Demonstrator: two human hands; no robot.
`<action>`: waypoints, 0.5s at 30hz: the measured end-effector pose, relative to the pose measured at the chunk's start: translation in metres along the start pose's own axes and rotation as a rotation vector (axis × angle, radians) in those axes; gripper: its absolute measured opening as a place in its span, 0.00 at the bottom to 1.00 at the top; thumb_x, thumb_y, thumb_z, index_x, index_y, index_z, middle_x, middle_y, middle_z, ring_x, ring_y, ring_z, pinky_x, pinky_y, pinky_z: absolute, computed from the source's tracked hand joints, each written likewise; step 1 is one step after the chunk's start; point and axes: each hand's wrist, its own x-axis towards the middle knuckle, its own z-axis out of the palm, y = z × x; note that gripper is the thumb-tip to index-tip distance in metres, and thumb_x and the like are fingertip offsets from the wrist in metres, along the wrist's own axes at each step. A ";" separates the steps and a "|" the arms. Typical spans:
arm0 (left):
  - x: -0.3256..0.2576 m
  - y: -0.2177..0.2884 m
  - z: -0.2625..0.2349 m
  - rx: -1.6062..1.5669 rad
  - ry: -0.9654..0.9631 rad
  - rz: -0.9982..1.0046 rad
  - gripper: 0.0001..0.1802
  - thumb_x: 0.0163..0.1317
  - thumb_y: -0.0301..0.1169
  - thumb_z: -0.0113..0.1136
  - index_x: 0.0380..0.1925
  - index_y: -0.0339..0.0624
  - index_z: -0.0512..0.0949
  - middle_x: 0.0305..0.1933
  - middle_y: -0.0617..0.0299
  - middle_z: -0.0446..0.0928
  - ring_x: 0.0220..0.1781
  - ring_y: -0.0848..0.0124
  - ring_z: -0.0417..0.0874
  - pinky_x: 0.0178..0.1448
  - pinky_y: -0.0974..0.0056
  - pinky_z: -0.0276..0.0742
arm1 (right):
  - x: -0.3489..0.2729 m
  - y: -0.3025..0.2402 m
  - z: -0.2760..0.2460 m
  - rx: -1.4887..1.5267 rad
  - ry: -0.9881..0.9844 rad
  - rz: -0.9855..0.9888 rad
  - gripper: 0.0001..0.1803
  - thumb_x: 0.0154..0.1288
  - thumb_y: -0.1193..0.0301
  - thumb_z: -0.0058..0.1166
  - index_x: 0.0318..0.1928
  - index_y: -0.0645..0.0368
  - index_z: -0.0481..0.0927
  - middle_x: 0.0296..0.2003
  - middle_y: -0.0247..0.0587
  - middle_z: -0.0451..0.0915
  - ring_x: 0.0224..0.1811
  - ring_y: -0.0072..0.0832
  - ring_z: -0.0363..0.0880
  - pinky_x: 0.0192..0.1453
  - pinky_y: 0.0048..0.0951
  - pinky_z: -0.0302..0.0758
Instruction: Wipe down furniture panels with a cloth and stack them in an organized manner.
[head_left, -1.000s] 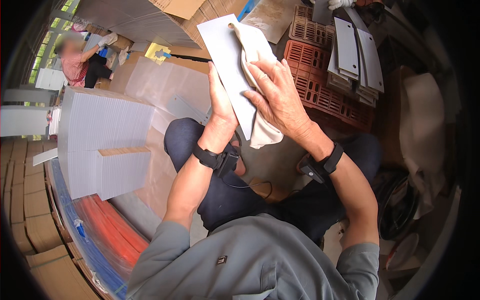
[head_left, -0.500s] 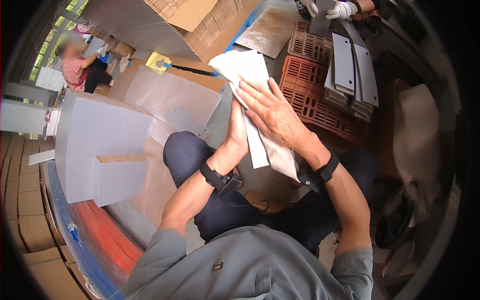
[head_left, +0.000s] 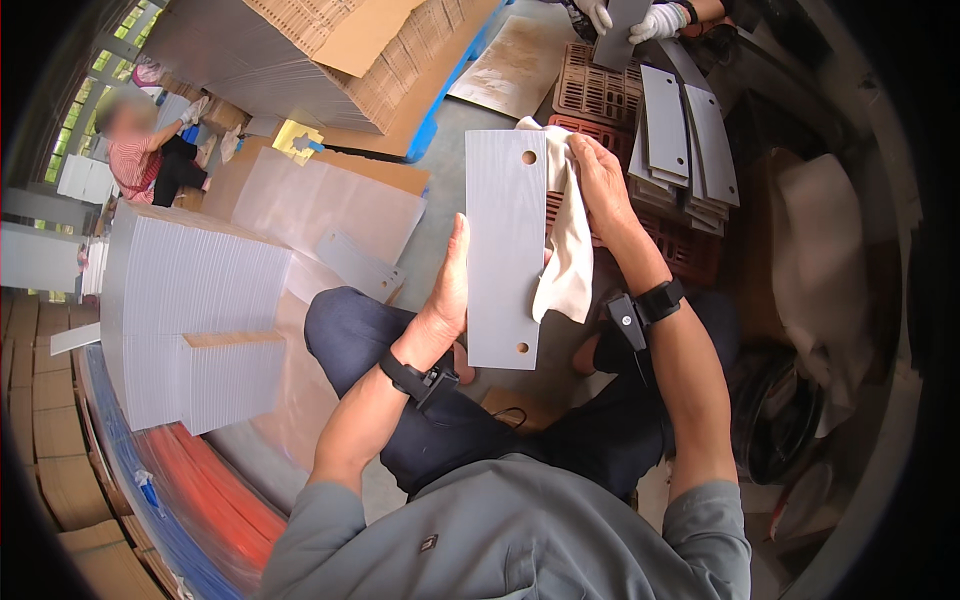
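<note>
A long, flat grey board (head_left: 505, 250) with a round hole near each end of its right side stands in front of me, its face fully in view. My left hand (head_left: 452, 285) grips it by the left edge, thumb pointing up and the other fingers hidden behind. At the right edge, my right hand (head_left: 603, 190) is closed on a cream cloth (head_left: 568, 265) that hangs down beside the board. Part of that cloth goes over the board's top right corner; whether the right fingers also touch the board is hidden.
Similar grey boards (head_left: 664, 125) lie piled on orange plastic crates (head_left: 597, 90) ahead right. A co-worker's white-gloved hands (head_left: 655, 22) hold a dark board beyond. Stacked grey boards (head_left: 200, 300) stand left, cardboard sheets (head_left: 330, 60) far left. Another person (head_left: 140, 150) sits back left.
My right hand has come off the board's face and moved right with the cloth. The board now faces me broadside and sits more upright; my left hand has shifted slightly left and down.
</note>
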 end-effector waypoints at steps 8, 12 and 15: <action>0.012 0.003 -0.044 -0.323 -0.053 0.110 0.30 0.79 0.56 0.45 0.58 0.40 0.74 0.37 0.66 0.76 0.33 0.78 0.76 0.33 0.73 0.73 | -0.070 -0.037 0.019 -0.077 -0.026 -0.479 0.14 0.76 0.73 0.53 0.58 0.65 0.79 0.47 0.45 0.81 0.50 0.35 0.82 0.58 0.32 0.77; 0.003 -0.021 -0.036 -0.406 -0.021 0.058 0.25 0.76 0.45 0.55 0.60 0.35 0.70 0.31 0.62 0.75 0.30 0.74 0.76 0.31 0.71 0.73 | -0.117 -0.039 0.049 -0.466 -0.632 -0.841 0.29 0.71 0.69 0.58 0.72 0.45 0.73 0.73 0.49 0.66 0.76 0.53 0.62 0.79 0.61 0.55; 0.002 -0.035 -0.032 -0.588 -0.457 -0.142 0.27 0.74 0.45 0.57 0.61 0.34 0.69 0.32 0.60 0.77 0.32 0.71 0.78 0.34 0.68 0.76 | -0.096 -0.038 0.055 -0.682 -0.411 -0.873 0.28 0.76 0.59 0.53 0.74 0.40 0.69 0.77 0.48 0.60 0.81 0.55 0.51 0.80 0.68 0.47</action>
